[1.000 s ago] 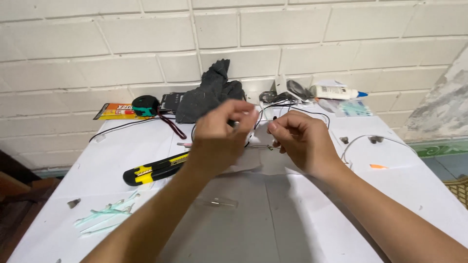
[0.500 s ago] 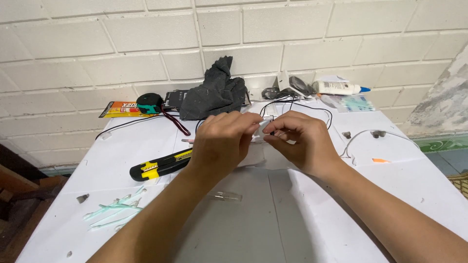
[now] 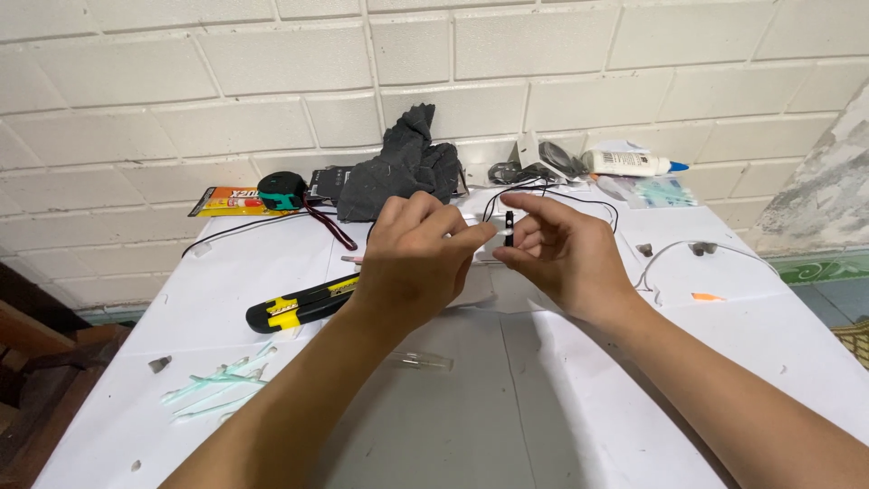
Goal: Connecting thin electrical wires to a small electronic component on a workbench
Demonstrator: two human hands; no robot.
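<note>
A small black component [image 3: 509,228] sits pinched between the fingertips of both hands, raised above the white surface [image 3: 543,398] and level with the person's view, which suits close work on something this small. Thin black wires [image 3: 579,197] loop away from it toward the wall, so it seems to be the end of a cable.

The left hand [image 3: 412,258] is closed in a pinch, thumb and forefinger extended to the component from its left side, the other fingers curled in. The right hand [image 3: 557,254] meets it from the other side, forefinger arched over the top and thumb beneath, gripping the same piece; the two hands steady it between them.

Left of the component and nearer the person, a yellow-and-black utility knife [image 3: 303,303] lies flat on the surface, within easy reach of the left hand. Below the component, a small clear tube [image 3: 421,361] rests on the surface. Far to the left, near the surface's edge, lies a cluster of pale green sticks [image 3: 217,389].

Behind the component, against the brick wall, a dark grey cloth [image 3: 398,172] is heaped; left of it stand a dark tape roll [image 3: 282,191] and an orange card package [image 3: 226,200]. To the right and behind lies a white glue bottle [image 3: 629,164] on its side. Right of the component, a white earphone cable [image 3: 688,249] trails across the surface.
</note>
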